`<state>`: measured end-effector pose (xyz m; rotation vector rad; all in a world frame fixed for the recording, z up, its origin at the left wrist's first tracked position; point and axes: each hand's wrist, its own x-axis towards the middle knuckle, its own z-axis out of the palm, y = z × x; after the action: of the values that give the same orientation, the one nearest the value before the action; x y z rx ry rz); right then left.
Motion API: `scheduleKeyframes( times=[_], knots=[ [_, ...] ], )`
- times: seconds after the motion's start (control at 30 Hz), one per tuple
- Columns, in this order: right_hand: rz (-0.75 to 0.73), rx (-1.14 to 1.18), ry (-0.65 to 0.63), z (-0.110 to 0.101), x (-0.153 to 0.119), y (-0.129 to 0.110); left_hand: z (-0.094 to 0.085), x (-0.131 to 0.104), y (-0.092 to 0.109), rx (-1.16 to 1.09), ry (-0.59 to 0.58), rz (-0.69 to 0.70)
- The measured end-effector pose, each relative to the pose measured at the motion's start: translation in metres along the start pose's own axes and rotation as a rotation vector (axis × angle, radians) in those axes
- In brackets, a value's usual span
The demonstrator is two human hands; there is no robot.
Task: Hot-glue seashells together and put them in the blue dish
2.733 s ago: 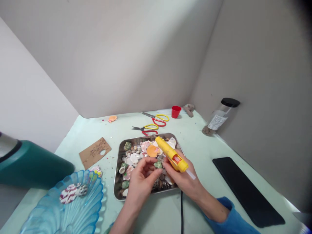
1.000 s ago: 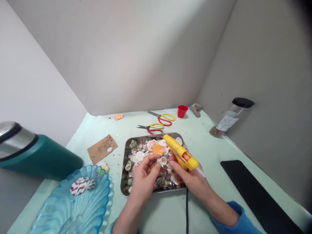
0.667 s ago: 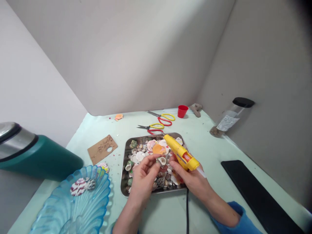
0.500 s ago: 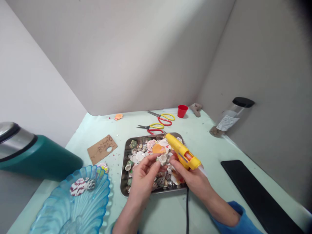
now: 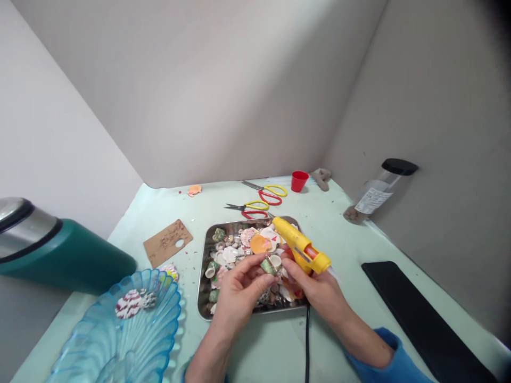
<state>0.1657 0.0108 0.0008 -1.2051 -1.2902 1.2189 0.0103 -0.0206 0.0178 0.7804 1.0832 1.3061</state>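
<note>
Between the thumb and fingers of my left hand is a small green and white shell, held above a metal tray. My right hand is wrapped round a yellow glue gun, whose nozzle points up and left over the tray's far rim. The thumb of this hand is close to the shell; whether it touches is hard to tell. Under both hands the tray holds many shells, among them an orange one and a pink one.
Two pairs of scissors and a red cup lie beyond the tray. To the left are a brown card, a blue shell-shaped dish and a green bottle. A clear jar and black strip are right.
The small shell has turned in my left fingers, so its green side now shows more, and it sits slightly further right. The glue gun has barely moved.
</note>
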Motion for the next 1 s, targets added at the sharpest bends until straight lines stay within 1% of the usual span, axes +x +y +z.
scheduleKeyframes(
  times=[0.1,0.13,0.27,0.4,0.57,0.63,0.8,0.87,1.0],
  knots=[
    [0.015,0.010,-0.089,-0.001,0.000,0.002,-0.002,0.002,-0.004,-0.016,-0.008,-0.006],
    [0.012,0.009,-0.100,-0.002,0.000,0.002,-0.003,0.003,-0.005,-0.024,-0.017,0.006],
    [0.030,0.030,-0.101,-0.002,-0.001,0.002,-0.006,0.005,-0.009,-0.052,-0.084,0.081],
    [0.050,0.064,-0.127,-0.002,-0.002,0.001,-0.004,0.002,-0.004,-0.017,-0.136,0.066],
    [0.112,0.144,-0.197,-0.001,-0.002,0.000,-0.002,0.000,-0.002,-0.007,-0.110,0.033],
    [0.115,0.162,-0.193,0.000,-0.002,-0.001,-0.003,0.002,-0.004,0.003,-0.102,0.040],
    [0.068,0.135,-0.174,0.000,-0.001,0.000,-0.005,0.007,-0.012,0.017,-0.078,0.036],
    [0.070,0.136,-0.180,0.000,-0.001,0.002,-0.005,0.007,-0.012,0.006,-0.075,0.023],
    [0.056,0.137,-0.169,-0.001,-0.001,0.003,-0.002,0.004,-0.004,-0.056,-0.088,0.009]
  ],
)
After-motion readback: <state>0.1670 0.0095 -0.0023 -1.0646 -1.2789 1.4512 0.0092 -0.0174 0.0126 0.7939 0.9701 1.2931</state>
